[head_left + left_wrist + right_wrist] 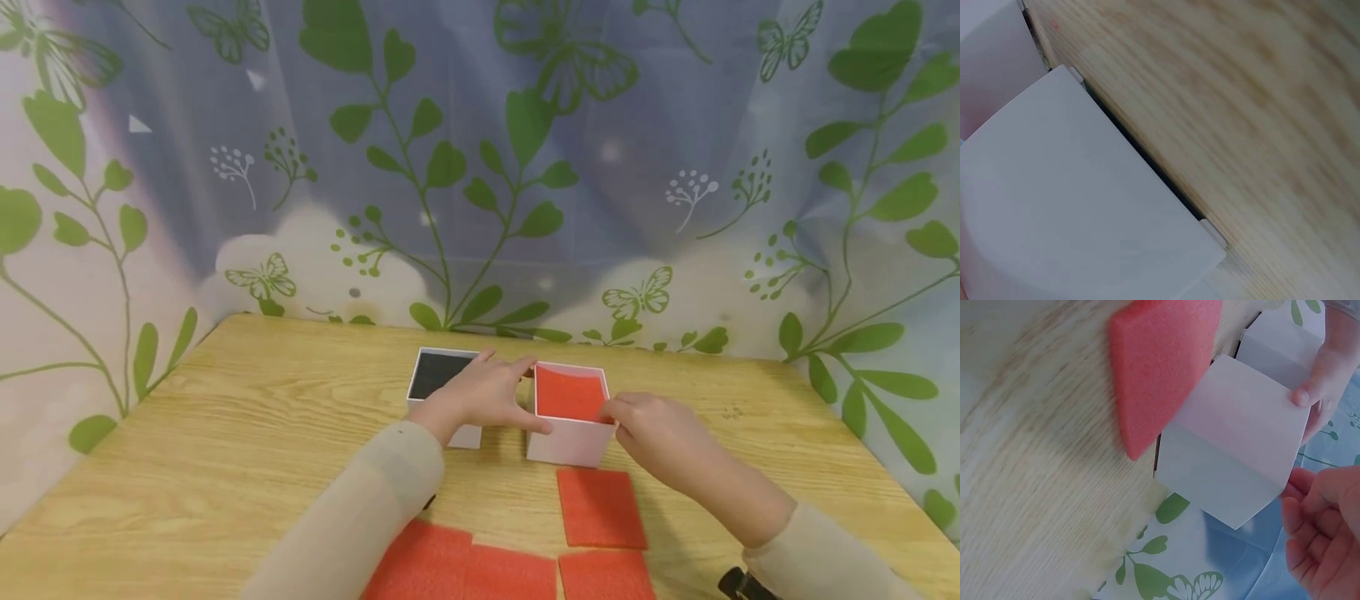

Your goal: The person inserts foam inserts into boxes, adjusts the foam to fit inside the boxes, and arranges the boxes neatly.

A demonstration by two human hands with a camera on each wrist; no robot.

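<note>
A white box (568, 442) with a red foam square (570, 394) inside its top stands near the table's middle. My left hand (483, 392) holds this box from its left side, thumb at the front rim and fingers at the back corner. In the right wrist view, the left thumb rests on the box's (1229, 419) upper corner. My right hand (656, 429) pinches at the foam's right front corner, just inside the rim. Seen from the right wrist, the right hand's (1329, 531) fingers curl and some tips are hidden behind the box.
Left of it stands a second white box (465, 437) with a dark interior (437, 372), partly covered by my left arm. Several red foam squares (600, 508) lie toward the table's (225, 433) front. A patterned curtain (480, 167) hangs behind the back edge.
</note>
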